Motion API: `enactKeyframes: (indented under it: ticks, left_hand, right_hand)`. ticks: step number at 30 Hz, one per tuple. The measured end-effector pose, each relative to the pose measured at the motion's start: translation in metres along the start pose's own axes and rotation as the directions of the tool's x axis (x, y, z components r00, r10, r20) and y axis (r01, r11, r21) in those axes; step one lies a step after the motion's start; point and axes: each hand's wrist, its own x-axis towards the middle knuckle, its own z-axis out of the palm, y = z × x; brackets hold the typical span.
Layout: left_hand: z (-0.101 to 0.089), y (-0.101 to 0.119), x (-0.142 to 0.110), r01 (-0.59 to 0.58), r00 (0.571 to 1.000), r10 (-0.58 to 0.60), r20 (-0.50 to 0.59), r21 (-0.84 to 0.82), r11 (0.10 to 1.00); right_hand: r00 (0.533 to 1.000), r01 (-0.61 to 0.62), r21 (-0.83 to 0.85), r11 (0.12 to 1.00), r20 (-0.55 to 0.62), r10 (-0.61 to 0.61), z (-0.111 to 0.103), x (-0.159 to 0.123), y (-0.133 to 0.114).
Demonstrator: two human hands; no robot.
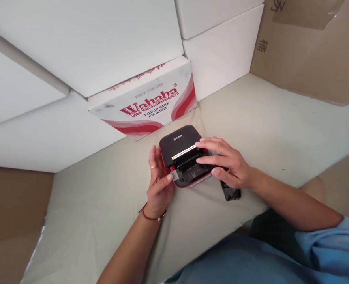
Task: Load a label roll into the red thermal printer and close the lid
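Observation:
A small black device point(180, 144) with red sides and rounded corners lies on the cloth-covered surface. A white warning strip point(184, 152) crosses its top, above a recessed dark front section point(194, 169). My left hand point(160, 181) grips the device's left side, fingers along the edge. Its thumb presses a small greyish tab point(175, 175) at the front left corner. Over the right side reaches my right hand point(226, 161), fingers apart and holding nothing, with fingertips at the strip's end and the recess. Under that hand lies a shiny black piece point(231, 192), partly hidden.
Behind the device stands a white and red Wahaha water carton point(151, 104). White boxes point(118, 35) are stacked at the back. Brown cardboard point(313, 51) stands at the right, and more cardboard point(14, 205) at the left. Pale cloth point(103, 209) covers the surface.

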Motion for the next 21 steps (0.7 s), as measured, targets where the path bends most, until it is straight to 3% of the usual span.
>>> enactKeyframes:
  ticks: [6,11,15,18,21]
  left_hand:
    - [0.003,-0.002,0.002,0.008,0.999,-0.008,0.052,0.014,1.000]
    - [-0.005,-0.003,0.002,-0.213,0.974,0.228,-0.020,0.286,0.934]
    - [-0.013,-0.002,-0.001,-0.329,0.941,0.326,0.086,0.449,0.831]
    - [-0.011,-0.005,-0.001,-0.400,0.910,0.399,0.114,0.495,0.771]
    - [-0.006,-0.008,0.003,-0.448,0.884,0.457,0.098,0.456,0.769]
  right_hand:
    - [0.998,-0.056,-0.051,0.997,-0.020,0.055,0.003,0.005,-0.003]
    - [0.993,-0.113,-0.072,0.991,0.020,0.115,0.009,0.006,-0.001]
    - [0.988,-0.146,-0.093,0.985,0.033,0.149,0.009,0.007,-0.002]
    - [0.982,-0.177,-0.190,0.966,0.035,0.187,0.009,0.012,-0.003]
    - [0.980,-0.192,-0.216,0.957,0.003,0.197,0.011,0.016,-0.002]
